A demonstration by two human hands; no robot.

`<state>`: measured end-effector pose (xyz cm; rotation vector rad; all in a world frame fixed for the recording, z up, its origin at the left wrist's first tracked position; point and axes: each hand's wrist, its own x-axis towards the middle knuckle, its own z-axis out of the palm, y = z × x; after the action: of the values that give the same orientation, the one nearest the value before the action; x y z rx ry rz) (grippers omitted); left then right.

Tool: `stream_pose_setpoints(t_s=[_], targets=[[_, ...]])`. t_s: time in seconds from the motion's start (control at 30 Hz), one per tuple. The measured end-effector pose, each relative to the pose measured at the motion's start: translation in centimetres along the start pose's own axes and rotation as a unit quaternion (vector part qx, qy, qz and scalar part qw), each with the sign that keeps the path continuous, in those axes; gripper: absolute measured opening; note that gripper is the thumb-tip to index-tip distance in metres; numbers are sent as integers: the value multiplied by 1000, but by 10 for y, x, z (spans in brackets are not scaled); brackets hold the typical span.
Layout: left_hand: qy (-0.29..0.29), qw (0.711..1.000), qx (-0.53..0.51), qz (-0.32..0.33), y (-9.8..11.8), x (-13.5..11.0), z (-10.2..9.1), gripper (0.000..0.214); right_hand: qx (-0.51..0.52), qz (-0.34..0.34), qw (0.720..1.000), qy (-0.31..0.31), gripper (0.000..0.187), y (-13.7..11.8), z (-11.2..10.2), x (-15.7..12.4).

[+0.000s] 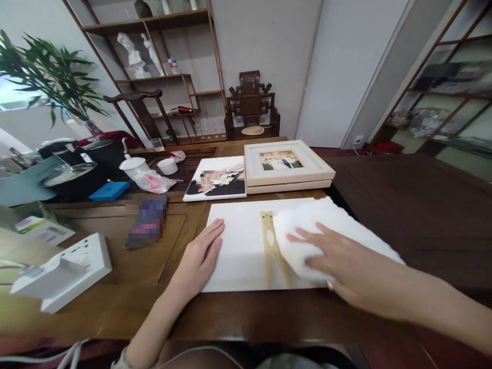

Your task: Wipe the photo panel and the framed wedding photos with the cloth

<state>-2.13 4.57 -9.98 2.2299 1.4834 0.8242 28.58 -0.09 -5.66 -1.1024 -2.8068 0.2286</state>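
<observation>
A white rectangular board point(238, 246) lies flat at the table's front edge. Fixed or resting on it is a flat tan A-shaped piece point(267, 241) with two legs, an oval hole and a top with small ear-like bumps. My left hand point(202, 256) rests flat along the board's left edge, fingers stretched out. My right hand point(330, 251), slightly blurred, has its bent fingers pressed into a fluffy white cloth point(346, 220). That cloth covers the board's right part and reaches past its right edge. The right hand's palm side is hidden.
Behind the board lie a photo panel point(219, 179) and stacked pale wooden frames point(288, 174). Left on the table are a white power strip point(80, 271), a blue block point(109, 190), a dark pot point(71, 179) and a white cup point(168, 166). A chair point(251, 107) stands beyond.
</observation>
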Motion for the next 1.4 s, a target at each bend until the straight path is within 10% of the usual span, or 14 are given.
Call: stream_pose_setpoints(t_s=[0.17,0.57,1.0,1.2,1.4], targets=[[1,1000,-1,3,-1,0,0,42,44,-2,999,-27,40,-27,-10,-28],[3,1000,-1,-1,0,1,-1,41,6,84,994,71,29,54,-1,60],[0,1000,-14,-10,1,0,-1,42,63,-10,994,-84,41,-10,-39,-5],[0,1000,-18,-15,2,0,-1,42,104,103,989,5,27,28,-10,34],[-1,1000,-19,-18,2,1,-3,42,50,50,994,87,28,30,7,74]])
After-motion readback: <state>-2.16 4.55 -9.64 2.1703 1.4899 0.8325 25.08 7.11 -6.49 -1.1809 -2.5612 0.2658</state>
